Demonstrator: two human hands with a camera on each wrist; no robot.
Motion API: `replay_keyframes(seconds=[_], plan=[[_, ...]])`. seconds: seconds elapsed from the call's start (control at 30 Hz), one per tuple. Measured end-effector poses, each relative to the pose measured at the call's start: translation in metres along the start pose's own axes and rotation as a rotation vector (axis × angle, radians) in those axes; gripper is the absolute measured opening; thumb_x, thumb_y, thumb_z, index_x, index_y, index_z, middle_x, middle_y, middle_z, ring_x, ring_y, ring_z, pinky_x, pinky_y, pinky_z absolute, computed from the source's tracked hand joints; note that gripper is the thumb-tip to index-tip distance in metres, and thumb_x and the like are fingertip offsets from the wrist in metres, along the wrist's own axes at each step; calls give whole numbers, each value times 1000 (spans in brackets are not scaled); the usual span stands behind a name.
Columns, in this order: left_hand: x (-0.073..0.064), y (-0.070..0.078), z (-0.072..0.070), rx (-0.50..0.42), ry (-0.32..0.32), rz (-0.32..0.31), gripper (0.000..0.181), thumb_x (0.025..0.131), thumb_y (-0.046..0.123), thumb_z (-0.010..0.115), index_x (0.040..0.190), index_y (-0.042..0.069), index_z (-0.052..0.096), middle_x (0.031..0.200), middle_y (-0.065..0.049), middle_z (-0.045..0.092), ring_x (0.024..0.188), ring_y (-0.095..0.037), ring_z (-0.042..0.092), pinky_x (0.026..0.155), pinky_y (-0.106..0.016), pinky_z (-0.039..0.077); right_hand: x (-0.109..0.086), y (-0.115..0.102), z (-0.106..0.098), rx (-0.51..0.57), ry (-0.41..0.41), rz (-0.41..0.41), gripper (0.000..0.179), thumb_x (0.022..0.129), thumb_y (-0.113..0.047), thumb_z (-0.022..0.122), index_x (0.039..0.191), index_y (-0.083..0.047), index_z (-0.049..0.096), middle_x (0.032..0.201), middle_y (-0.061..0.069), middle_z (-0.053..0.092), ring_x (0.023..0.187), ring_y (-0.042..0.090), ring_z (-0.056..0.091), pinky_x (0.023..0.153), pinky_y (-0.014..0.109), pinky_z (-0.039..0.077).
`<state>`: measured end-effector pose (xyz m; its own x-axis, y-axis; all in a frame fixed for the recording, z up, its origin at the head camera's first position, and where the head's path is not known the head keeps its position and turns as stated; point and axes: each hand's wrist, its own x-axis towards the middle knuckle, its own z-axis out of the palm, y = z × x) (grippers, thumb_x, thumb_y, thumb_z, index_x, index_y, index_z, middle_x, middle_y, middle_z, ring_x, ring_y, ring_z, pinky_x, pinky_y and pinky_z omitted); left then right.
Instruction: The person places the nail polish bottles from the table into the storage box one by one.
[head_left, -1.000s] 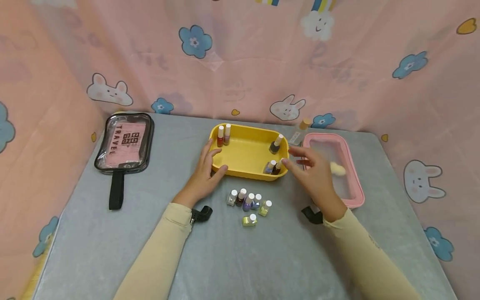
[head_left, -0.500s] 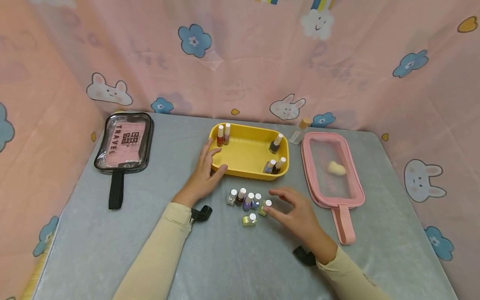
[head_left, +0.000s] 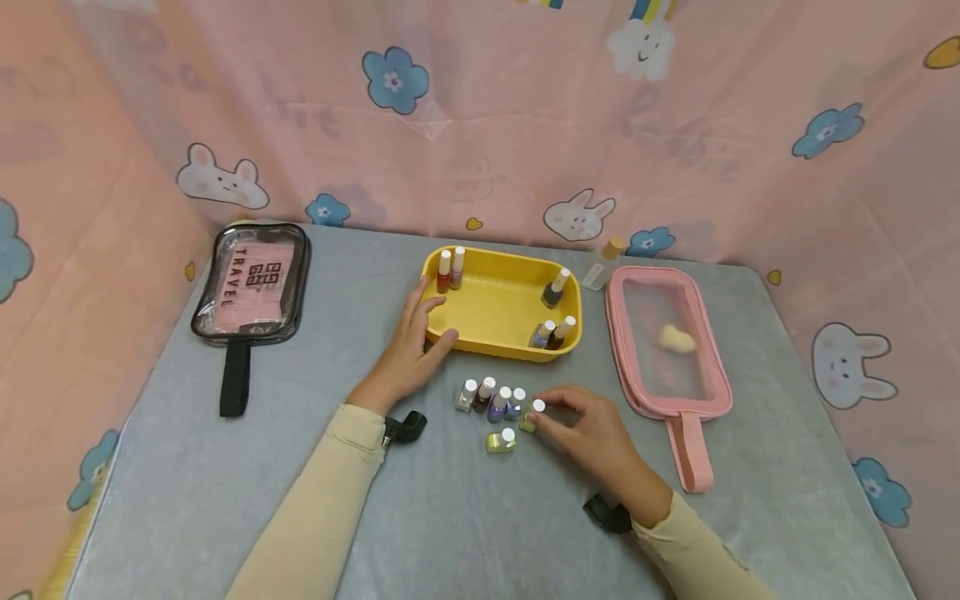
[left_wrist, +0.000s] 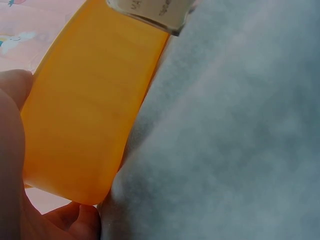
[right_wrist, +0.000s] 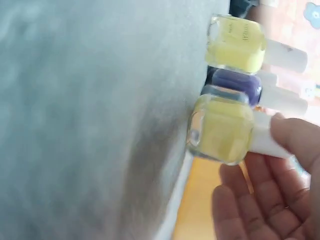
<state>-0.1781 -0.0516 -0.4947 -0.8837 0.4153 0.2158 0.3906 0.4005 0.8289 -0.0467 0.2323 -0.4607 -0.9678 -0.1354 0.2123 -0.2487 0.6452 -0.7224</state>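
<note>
Right hand (head_left: 588, 429) moved from yellow tray's right end to bottles on near side; thumb and fingers pinch white cap of yellow-green nail polish bottle (head_left: 528, 422), at right end of row. Beside it, blue (head_left: 513, 409) and purple bottles (head_left: 498, 409); second yellow-green bottle (head_left: 497, 443) nearer person. Left hand (head_left: 401, 358), fingers loosely spread, rests against left end of yellow tray (head_left: 495, 304), five bottles inside. Right of tray, pink-trimmed pouch (head_left: 651, 321).

The right hand (right_wrist: 270, 195) (cropped by its wrist view's edge) partly hides the cap (right_wrist: 262, 139) of the nearer yellow bottle (right_wrist: 222, 131).
</note>
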Motion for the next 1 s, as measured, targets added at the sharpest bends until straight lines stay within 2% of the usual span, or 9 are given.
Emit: replay_keyframes(seconds=[0.17, 0.3, 0.37, 0.47, 0.57, 0.67, 0.77, 0.87, 1.0], plan=[[1, 1, 1, -5, -5, 3, 62, 109, 37, 55, 158, 4, 37, 177, -6, -2, 161, -29, 8, 127, -53, 17, 23, -23, -33, 36, 93, -2, 16, 89, -8, 87, 104, -6, 81, 98, 0, 78, 91, 13, 72, 85, 22, 57], [2, 0, 1, -7, -1, 2, 61, 110, 37, 54, 158, 4, 37, 177, -5, -3, 161, -29, 7, 127, -54, 17, 71, -40, -70, 53, 152, 23, 22, 96, -19, 82, 112, -4, 79, 106, 5, 77, 96, 12, 70, 88, 19, 54], [1, -1, 1, -9, -1, -1, 61, 110, 37, 54, 158, 4, 37, 177, -5, -3, 161, -29, 7, 127, -54, 17, 101, -36, -80, 51, 125, 43, 28, 99, -25, 78, 118, -5, 78, 111, 6, 76, 103, 15, 69, 94, 27, 56], [0, -1, 1, -8, -3, -5, 61, 110, 37, 54, 158, 4, 37, 177, -5, -3, 161, -29, 7, 127, -55, 17, 142, -15, -81, 1, 57, 58, 34, 100, -32, 77, 124, -7, 77, 120, 7, 74, 115, 23, 67, 102, 43, 55], [-1, -2, 3, -4, -6, -11, 61, 110, 37, 55, 158, 4, 37, 177, -5, -2, 161, -29, 7, 127, -54, 17, 167, 12, -73, -34, -53, 107, 37, 99, -34, 78, 126, -8, 76, 129, 11, 71, 127, 33, 60, 111, 58, 45], [-1, -2, 4, -4, -8, -8, 62, 110, 38, 55, 158, 4, 37, 177, -6, -2, 161, -29, 7, 127, -54, 17, 177, 32, -63, -83, -146, 116, 37, 100, -30, 78, 126, -5, 76, 134, 15, 68, 131, 35, 55, 114, 60, 40], [-1, -1, 3, -8, -6, -4, 63, 109, 37, 56, 159, 4, 37, 177, -6, -2, 161, -30, 8, 127, -55, 17, 182, 45, -57, -143, -212, 53, 34, 100, -22, 78, 125, 0, 76, 129, 18, 69, 120, 37, 56, 105, 56, 45], [0, 0, 2, -8, -4, -5, 63, 109, 37, 56, 159, 5, 37, 177, -6, -3, 161, -30, 7, 127, -55, 17, 185, 51, -54, -187, -238, -20, 30, 99, -16, 77, 122, 2, 77, 121, 19, 71, 109, 35, 57, 96, 52, 46], [0, 1, 0, -4, -3, -15, 62, 110, 38, 55, 159, 5, 36, 177, -5, -4, 161, -29, 7, 127, -54, 17, 188, 54, -53, -198, -242, -26, 28, 97, -14, 79, 121, 1, 78, 117, 16, 72, 103, 32, 57, 91, 49, 47]])
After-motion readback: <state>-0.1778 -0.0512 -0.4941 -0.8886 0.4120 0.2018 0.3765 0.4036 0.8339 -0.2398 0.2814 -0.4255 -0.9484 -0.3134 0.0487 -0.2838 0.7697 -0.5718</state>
